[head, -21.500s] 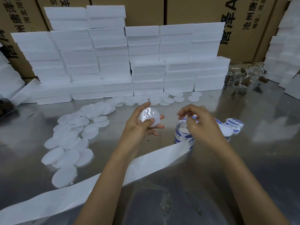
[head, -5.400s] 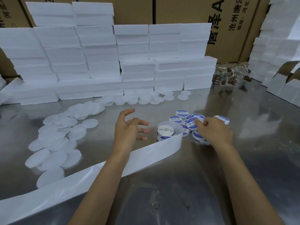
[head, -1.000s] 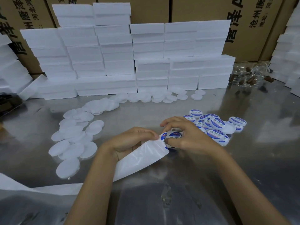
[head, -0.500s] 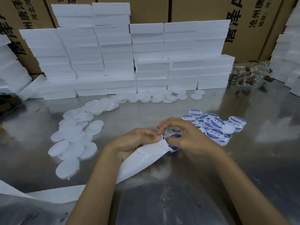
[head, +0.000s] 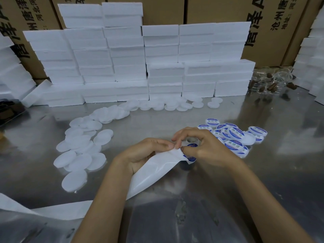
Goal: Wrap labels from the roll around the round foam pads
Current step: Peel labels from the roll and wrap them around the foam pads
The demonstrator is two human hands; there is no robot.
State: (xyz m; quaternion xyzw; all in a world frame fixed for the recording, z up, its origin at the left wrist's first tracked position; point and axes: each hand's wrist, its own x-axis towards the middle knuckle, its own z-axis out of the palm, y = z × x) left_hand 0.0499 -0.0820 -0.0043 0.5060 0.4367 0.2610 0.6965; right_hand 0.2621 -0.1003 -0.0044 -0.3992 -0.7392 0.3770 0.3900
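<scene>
- I judged the step to be peeling a label off the roll: my left hand [head: 149, 151] pinched the backing strip [head: 154, 169], while my right hand [head: 206, 148] pinched the label [head: 188, 156] at the roll [head: 190, 146] under it.
- Next called for a bare foam pad [head: 74, 180], well left of my left hand.
- Against half a second before, the strip tip had curled up more.
- Labelled pads [head: 235, 135] lay just beyond my right hand on the tabletop [head: 263, 172].

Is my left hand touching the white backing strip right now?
Touching. The head view shows the left hand pinching the backing strip at its top edge.
</scene>
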